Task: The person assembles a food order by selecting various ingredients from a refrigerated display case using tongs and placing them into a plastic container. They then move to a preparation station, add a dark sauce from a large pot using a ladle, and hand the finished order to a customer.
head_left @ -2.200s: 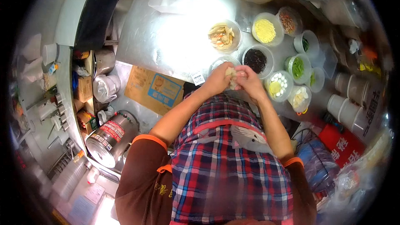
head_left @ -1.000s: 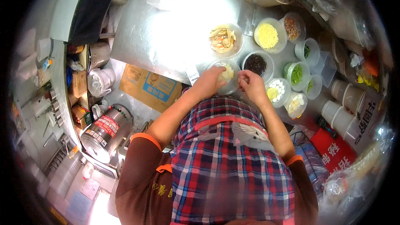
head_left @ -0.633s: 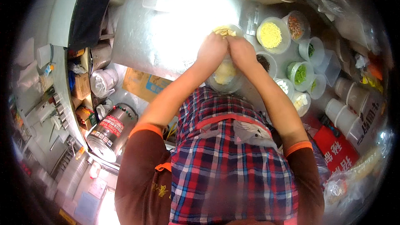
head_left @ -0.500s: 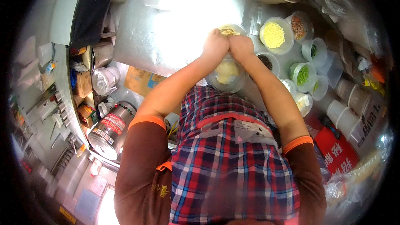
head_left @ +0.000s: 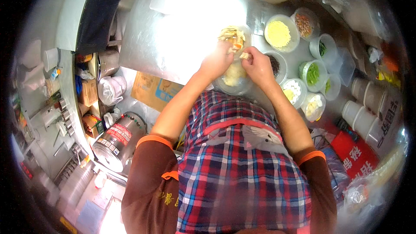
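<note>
Right grip (head_left: 259, 66) pinches a beige piece (head_left: 244, 55). Left grip (head_left: 215, 63) is at beige strips (head_left: 230, 34); cannot tell whether it pinches any. Strips lie just beyond both grips; pale food (head_left: 234, 75) sits between the wrists.

Tan strips (head_left: 230, 33), some orange-edged, lie heaped in a clear round bowl (head_left: 248, 36) just beyond the left hand (head_left: 218, 59), the nearest against it; a small pale piece (head_left: 245, 55) pokes from the pinching right hand (head_left: 258, 66).
</note>
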